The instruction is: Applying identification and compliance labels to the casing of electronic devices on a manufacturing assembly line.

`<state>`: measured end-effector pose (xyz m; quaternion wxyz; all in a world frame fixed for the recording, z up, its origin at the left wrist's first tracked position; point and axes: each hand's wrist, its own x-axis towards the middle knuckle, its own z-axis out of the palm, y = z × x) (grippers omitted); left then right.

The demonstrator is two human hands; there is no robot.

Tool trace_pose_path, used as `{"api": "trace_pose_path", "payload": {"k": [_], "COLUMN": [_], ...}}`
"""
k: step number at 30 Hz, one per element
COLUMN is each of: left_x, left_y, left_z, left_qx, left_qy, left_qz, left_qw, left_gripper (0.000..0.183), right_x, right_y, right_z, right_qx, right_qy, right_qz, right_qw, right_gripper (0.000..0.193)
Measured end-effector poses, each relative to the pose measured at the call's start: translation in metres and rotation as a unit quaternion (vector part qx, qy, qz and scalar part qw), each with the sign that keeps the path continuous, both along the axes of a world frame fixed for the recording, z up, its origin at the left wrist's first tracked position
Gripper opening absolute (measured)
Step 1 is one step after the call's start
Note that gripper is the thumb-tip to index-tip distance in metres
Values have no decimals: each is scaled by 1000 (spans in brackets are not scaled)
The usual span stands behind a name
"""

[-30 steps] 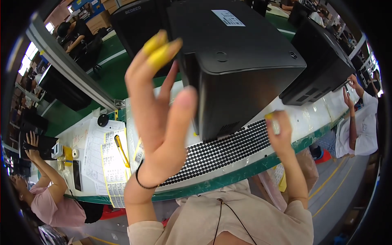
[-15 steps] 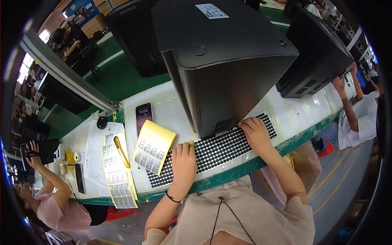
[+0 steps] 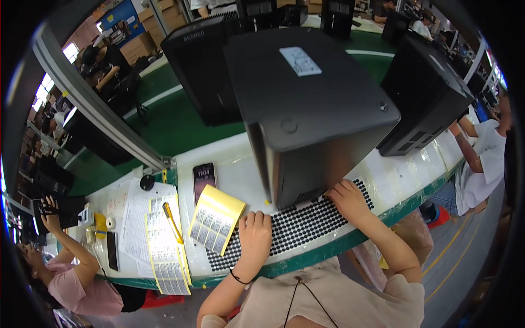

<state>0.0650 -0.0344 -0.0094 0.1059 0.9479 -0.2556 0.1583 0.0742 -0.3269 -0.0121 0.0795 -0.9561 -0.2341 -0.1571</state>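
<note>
Fingers of the left hand (image 3: 256,236) are curled and held together on the dot sheet (image 3: 303,225), just left of the case (image 3: 314,117); those of the right hand (image 3: 351,205) are bent, tips at the case's lower near edge. I cannot tell whether either hand has hold of anything, as the fingertips are hidden. Three black cases show large: this one on the bench (image 3: 236,156), a second (image 3: 201,74) behind it to the left and a third (image 3: 424,101) to its right. One phone (image 3: 205,174) and one curled label sheet (image 3: 215,223) overlapping it lie left of the case; farther left are one label strip (image 3: 168,259), one yellow cutter (image 3: 173,224) on it, and a second phone (image 3: 112,251). The bench's green edge (image 3: 306,255) runs on the near side of the case, with the dot sheet between. White bench top shows from the case's left side to the first phone, and more to its right. The case stands upright, its vented face toward the person, its top, with one label (image 3: 300,61) and two round marks, facing up; the dot sheet's long axis runs left to right, its right end farther from the person.
</note>
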Motion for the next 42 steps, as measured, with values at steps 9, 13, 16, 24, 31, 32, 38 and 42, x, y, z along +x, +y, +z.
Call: {"api": "trace_pose_path", "payload": {"k": [9,13,16,24,31,32,38,42], "left_x": [16,21,26,25,25,25,26,47], "left_y": [6,7,7,14,11,12,19,35], "left_z": [30,54,69,78,87,87,122,167], "left_qx": [-248,-421,-482,-559,-588,-582,-600,-608], "left_qy": [64,165,211,273,288,285,209,83], "left_qz": [-26,27,25,8,32,29,59,-16], "left_qw": [966,891,850,783,755,761,770,789], "left_gripper": [17,10,12,15,9,9,11,14], "right_x": [81,119,147,181,182,181,169,165], "right_y": [-43,-22,1,17,18,18,23,22], "right_z": [112,229,269,290,297,298,298,290], "right_qx": [242,355,373,265,206,162,158,260], "right_qy": [-194,-196,-128,-92,-101,-146,-178,-144], "right_qz": [-75,2,108,141,137,145,145,176], "right_qw": [948,914,913,950,964,965,960,939], "right_gripper": [17,15,17,16,16,15,11,8]}}
